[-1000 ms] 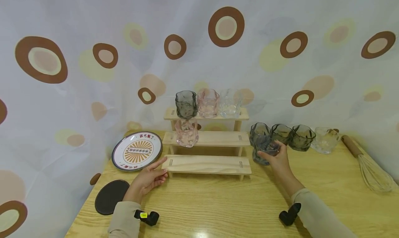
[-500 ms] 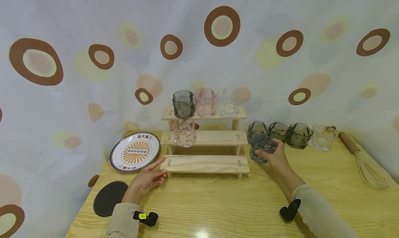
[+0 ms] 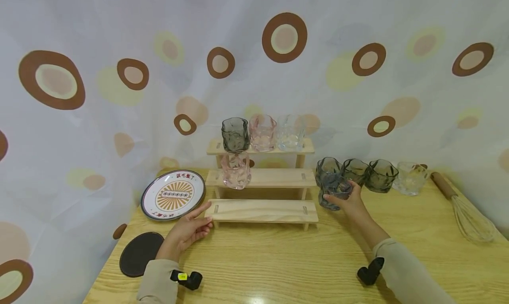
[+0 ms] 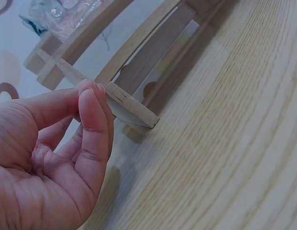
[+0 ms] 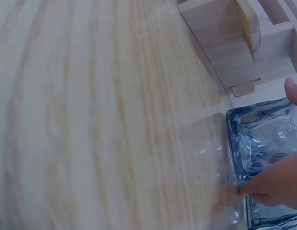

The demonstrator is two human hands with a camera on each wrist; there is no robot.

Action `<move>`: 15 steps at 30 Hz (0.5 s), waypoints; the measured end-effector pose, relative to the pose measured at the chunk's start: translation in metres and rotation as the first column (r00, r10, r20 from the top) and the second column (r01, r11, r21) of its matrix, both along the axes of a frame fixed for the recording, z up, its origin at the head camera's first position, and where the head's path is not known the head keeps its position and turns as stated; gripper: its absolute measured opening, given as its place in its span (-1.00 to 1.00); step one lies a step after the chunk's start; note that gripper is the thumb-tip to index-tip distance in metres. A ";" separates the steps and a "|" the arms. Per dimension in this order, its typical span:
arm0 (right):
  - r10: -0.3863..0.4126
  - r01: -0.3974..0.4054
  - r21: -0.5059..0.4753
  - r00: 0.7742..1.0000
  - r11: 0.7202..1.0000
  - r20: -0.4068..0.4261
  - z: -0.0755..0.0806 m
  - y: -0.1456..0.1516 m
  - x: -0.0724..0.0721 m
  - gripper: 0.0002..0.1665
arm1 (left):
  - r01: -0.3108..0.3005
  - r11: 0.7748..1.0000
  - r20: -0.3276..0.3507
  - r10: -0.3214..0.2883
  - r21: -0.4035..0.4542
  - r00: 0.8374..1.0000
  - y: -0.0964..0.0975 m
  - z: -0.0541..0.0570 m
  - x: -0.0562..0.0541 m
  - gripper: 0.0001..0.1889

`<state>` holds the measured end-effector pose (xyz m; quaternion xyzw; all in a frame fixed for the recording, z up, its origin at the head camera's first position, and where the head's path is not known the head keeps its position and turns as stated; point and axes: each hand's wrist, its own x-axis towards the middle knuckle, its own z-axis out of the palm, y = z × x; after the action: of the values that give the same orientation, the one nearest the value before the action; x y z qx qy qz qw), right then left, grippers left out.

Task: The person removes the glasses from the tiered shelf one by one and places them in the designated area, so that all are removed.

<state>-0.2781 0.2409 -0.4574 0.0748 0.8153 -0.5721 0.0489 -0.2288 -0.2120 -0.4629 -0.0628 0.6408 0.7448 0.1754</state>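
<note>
In the head view, my right hand (image 3: pixel 353 203) grips a blue-grey drinking glass (image 3: pixel 335 187) on the table, thumb and fingers round its sides. The right wrist view shows the same glass (image 5: pixel 263 139) close beside the foot of the wooden shelf rack (image 5: pixel 220 52). At the rack's left end, my left hand (image 3: pixel 188 234) pinches the edge of the lowest board (image 3: pixel 262 210) between thumb and finger. A pink glass (image 3: pixel 236 171) stands on the middle tier. Above it, the top tier bears a smoky glass (image 3: pixel 235 136), a pink glass (image 3: pixel 263 134) and a clear glass (image 3: pixel 291 135).
Behind the held glass, smoky glasses (image 3: pixel 382 176) and a clear glass (image 3: pixel 412 180) form a row. A whisk (image 3: pixel 475 215) lies at far right. On the left are a patterned plate (image 3: pixel 155 198) and a black disc (image 3: pixel 142 254). A patterned sheet (image 3: pixel 254 87) hangs behind.
The view shifts slightly. My right hand stays on the blue-grey glass, which has barely moved; my left hand keeps its place at the rack.
</note>
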 end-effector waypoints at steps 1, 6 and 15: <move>0.002 -0.002 -0.002 1.000 1.000 -0.003 0.001 0.000 0.001 0.33 | 0.000 1.000 0.001 0.000 0.003 1.000 0.000 0.000 0.000 -0.34; -0.011 0.011 -0.014 0.998 1.000 -0.058 0.008 0.000 0.007 0.34 | -0.003 1.000 0.004 0.003 0.014 1.000 0.001 -0.002 -0.001 -0.34; -0.057 0.038 -0.071 0.958 0.997 -0.282 0.032 0.002 0.013 0.22 | -0.013 1.000 0.008 0.013 0.018 1.000 0.000 -0.003 -0.001 -0.34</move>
<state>-0.2649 0.2431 -0.4257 0.0101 0.7929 -0.6041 -0.0797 -0.2294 -0.2123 -0.4654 -0.0684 0.6328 0.7515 0.1736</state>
